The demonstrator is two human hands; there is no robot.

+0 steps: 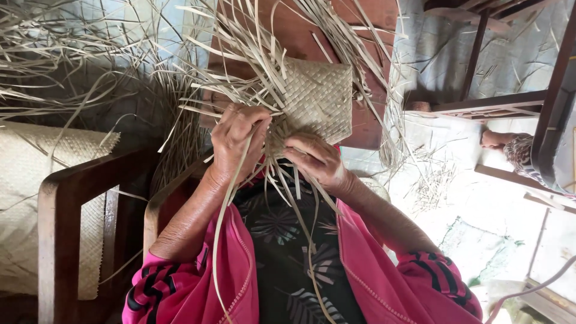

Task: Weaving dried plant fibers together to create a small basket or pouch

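— What are your hands holding?
— My left hand (239,139) and right hand (316,159) both grip the woven palm-leaf piece (317,96) above my lap, fingers closed around its loose strips (252,48).

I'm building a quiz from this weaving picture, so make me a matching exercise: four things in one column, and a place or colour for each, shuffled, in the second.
Things:
1. woven panel
2. finished mat
3. left hand
4. sleeves

Descriptions:
A. pink
B. draped over a wooden chair, far left
C. held up in both hands, loose strips trailing
D. gripping strips at the panel's lower left corner

Pairs: 1-C, 2-B, 3-D, 4-A
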